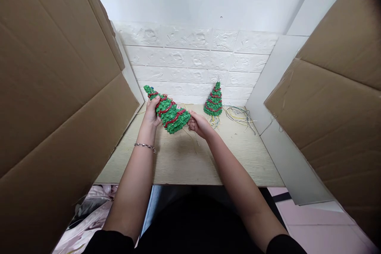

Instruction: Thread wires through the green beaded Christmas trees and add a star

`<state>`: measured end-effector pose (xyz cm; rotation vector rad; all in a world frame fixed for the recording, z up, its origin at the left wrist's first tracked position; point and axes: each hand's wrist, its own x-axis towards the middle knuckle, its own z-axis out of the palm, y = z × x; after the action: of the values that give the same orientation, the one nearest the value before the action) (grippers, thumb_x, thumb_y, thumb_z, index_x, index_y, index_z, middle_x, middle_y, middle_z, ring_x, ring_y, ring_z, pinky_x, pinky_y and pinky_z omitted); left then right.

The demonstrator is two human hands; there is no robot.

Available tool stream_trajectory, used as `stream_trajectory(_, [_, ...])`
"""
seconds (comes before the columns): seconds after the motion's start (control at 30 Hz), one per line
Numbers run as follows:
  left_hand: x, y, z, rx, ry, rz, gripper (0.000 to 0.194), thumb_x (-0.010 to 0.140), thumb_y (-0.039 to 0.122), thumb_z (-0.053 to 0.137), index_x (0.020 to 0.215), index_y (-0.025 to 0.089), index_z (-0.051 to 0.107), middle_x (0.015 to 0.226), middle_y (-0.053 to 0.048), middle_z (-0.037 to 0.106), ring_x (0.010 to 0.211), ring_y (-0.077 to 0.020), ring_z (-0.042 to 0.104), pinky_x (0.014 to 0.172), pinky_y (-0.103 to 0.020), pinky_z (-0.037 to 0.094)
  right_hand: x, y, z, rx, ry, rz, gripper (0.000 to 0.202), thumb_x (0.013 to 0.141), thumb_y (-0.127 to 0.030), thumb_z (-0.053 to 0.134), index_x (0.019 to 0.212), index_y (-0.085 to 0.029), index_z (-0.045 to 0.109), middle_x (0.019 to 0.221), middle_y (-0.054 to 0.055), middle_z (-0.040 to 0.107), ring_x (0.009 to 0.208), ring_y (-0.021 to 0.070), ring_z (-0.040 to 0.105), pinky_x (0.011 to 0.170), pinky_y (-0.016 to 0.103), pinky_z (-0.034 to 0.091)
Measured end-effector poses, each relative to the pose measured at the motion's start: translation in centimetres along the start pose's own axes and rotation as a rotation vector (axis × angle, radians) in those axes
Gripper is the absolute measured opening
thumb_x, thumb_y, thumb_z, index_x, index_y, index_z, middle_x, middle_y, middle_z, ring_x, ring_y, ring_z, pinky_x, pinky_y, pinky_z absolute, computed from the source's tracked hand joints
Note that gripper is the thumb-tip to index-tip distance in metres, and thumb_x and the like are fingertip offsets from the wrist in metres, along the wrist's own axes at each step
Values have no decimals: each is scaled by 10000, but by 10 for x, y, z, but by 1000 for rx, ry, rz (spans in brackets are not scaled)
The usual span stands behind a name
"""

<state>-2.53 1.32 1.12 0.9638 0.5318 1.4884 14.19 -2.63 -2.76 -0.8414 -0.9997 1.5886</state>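
A small green beaded tree with red garlands (pixel 172 116) is tilted above the table, its tip toward the upper left. My left hand (pixel 153 111) is wrapped round its upper part, with the thumb across the front. At the tree's base, on the right side, my right hand (pixel 199 124) has its fingers curled against the edge; what its fingertips pinch is too small to make out. A second green tree with red garlands (pixel 213 101) stands upright at the back of the table, with thin yellow and white wires at its foot.
Loose coils of wire (pixel 239 116) lie at the back right of the wooden table (pixel 184 162). Large cardboard sheets rise at the left (pixel 59 71) and right (pixel 336 99). Behind stands a white brick-patterned wall (pixel 190 57).
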Motion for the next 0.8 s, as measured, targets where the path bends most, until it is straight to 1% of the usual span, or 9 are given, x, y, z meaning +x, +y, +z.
stream_trajectory(0.1, [0,0,1,24,-11,13,501,445,465,797,775,136,612,718,-71,652,636,-183,621,617,-330,532,0,0,-3,-9,-7,19,382,737,-494,619,653,-153,470,487,-28,505,349,35,335,381,173,276])
stream_trajectory(0.23, [3,-1,-1,26,31,129,495,473,442,799,819,139,615,702,-54,644,614,-146,606,596,-270,509,1,0,-2,-18,2,41,386,740,-486,626,640,-150,465,472,-36,493,340,28,307,378,171,256])
stream_trajectory(0.33, [8,-2,-5,60,57,198,474,517,422,787,851,136,610,691,-40,630,621,-146,609,596,-263,496,1,2,-1,-34,4,52,397,739,-488,631,614,-147,470,461,-43,477,335,26,294,378,177,263])
stream_trajectory(0.43, [10,-4,-7,95,53,234,420,559,405,775,838,146,598,704,-32,626,635,-147,616,614,-260,492,4,6,-2,-82,12,38,436,719,-523,638,579,-140,482,466,-38,474,338,26,300,384,188,281])
stream_trajectory(0.57, [10,-5,-5,82,25,231,418,581,439,763,842,179,566,770,-36,643,688,-162,630,639,-274,504,8,10,-6,-137,12,7,498,651,-596,653,539,-136,497,462,-36,472,346,28,315,400,198,296])
stream_trajectory(0.7, [9,-4,-3,57,40,190,482,564,463,763,886,192,528,792,-54,651,715,-189,636,649,-306,514,7,10,-6,-224,0,-40,570,542,-691,650,505,-140,510,408,-41,438,351,37,324,414,206,286])
stream_trajectory(0.8, [7,-4,-2,30,64,178,487,550,429,773,883,188,511,783,-52,647,695,-182,629,642,-301,511,2,7,-2,-360,-8,-95,609,540,-743,595,485,-140,532,372,-36,404,362,49,339,420,211,265])
